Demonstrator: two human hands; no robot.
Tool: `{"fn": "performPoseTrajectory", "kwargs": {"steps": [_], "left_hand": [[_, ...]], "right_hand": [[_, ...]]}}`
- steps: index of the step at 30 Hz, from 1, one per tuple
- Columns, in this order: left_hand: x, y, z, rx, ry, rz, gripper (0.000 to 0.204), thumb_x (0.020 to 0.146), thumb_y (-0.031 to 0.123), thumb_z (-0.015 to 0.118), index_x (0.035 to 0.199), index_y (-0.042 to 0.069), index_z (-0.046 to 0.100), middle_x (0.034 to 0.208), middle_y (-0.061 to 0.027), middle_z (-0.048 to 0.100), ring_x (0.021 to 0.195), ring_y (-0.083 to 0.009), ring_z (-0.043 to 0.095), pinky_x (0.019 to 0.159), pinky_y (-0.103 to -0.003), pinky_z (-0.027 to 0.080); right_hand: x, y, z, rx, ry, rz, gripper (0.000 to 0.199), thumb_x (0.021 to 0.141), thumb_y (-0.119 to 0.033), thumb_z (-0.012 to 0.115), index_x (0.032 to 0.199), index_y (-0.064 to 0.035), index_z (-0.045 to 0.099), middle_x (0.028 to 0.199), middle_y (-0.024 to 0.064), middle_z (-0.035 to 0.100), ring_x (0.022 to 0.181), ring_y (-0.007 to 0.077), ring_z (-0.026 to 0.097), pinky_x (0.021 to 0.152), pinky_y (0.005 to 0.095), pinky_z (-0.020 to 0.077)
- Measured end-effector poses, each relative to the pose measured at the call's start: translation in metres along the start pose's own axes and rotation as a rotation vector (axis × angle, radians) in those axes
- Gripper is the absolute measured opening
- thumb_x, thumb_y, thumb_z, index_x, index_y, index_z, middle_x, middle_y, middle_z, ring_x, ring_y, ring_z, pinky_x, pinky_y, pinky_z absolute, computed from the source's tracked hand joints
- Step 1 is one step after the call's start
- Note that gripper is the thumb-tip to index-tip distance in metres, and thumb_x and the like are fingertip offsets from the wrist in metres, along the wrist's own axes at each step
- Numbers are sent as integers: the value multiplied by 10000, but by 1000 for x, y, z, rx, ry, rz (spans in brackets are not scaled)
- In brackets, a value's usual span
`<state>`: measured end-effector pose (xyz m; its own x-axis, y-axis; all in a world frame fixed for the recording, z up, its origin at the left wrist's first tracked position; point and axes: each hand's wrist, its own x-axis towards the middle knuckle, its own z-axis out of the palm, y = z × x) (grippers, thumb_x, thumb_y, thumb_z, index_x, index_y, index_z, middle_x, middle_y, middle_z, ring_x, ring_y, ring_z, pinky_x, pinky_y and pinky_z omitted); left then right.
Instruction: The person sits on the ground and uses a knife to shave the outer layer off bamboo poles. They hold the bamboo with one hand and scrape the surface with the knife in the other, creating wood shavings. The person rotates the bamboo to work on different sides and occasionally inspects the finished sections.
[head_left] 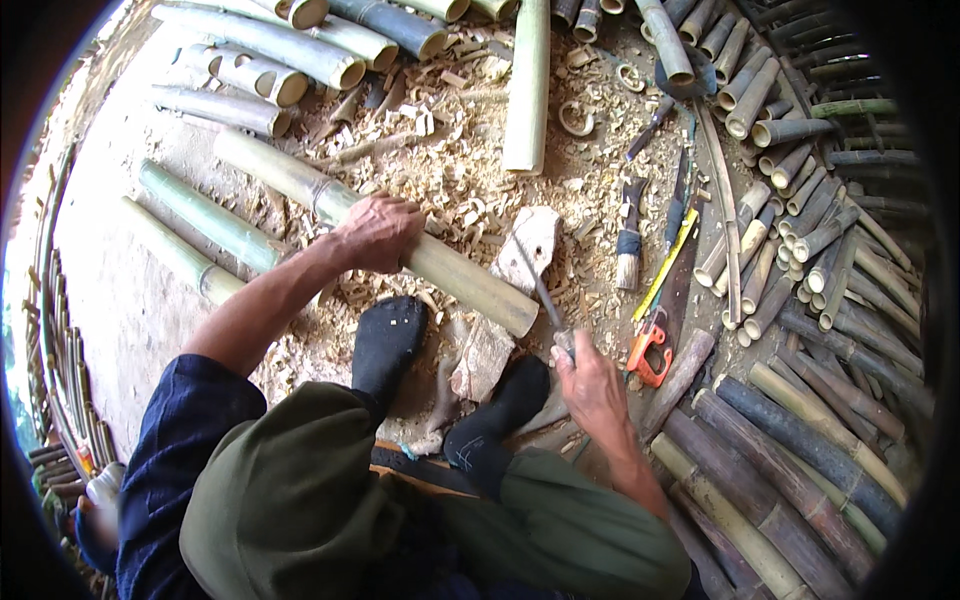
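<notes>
My left hand point(382, 232) is wrapped over a thick bamboo pole point(470, 277), which slants from the upper left down toward my right foot. The pole's near end crosses over a pale wooden block point(484, 362) between my feet. In my right hand point(592, 385) is the handle of a knife point(541, 287), its narrow dark blade pointing up and left, just beside the pole's end. Beyond the blade lies a second pale block with holes point(536, 236). Whether the blade touches the pole, I cannot tell.
Wood chips point(450, 160) cover the ground. Right of me lie an orange-handled saw point(651, 350), a yellow measuring tape point(667, 262) and a cord-wrapped tool point(628, 235). Cut bamboo pieces point(760, 95) are stacked along the right. An upright-looking bamboo length point(528, 90) lies ahead; thicker poles point(260, 45) fill the upper left.
</notes>
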<state>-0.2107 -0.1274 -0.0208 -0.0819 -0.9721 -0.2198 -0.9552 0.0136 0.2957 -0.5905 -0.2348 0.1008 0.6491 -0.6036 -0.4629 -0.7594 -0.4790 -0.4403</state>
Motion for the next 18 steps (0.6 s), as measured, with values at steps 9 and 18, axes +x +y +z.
{"fn": "performPoseTrajectory", "kwargs": {"steps": [9,18], "left_hand": [[0,3,15,41,109,-3,297,743,209,794,931,75,606,963,-119,651,969,-300,693,918,-464,544],[-8,-1,11,67,129,-4,282,765,205,788,941,58,624,963,-125,662,956,-302,707,939,-472,550]], "right_hand": [[13,6,30,-151,88,-98,287,1059,-266,654,1084,-19,510,941,292,716,764,480,728,645,546,573],[-8,-37,-4,33,317,-362,291,1075,-276,635,1084,-8,522,890,288,724,777,459,746,630,524,581]]}}
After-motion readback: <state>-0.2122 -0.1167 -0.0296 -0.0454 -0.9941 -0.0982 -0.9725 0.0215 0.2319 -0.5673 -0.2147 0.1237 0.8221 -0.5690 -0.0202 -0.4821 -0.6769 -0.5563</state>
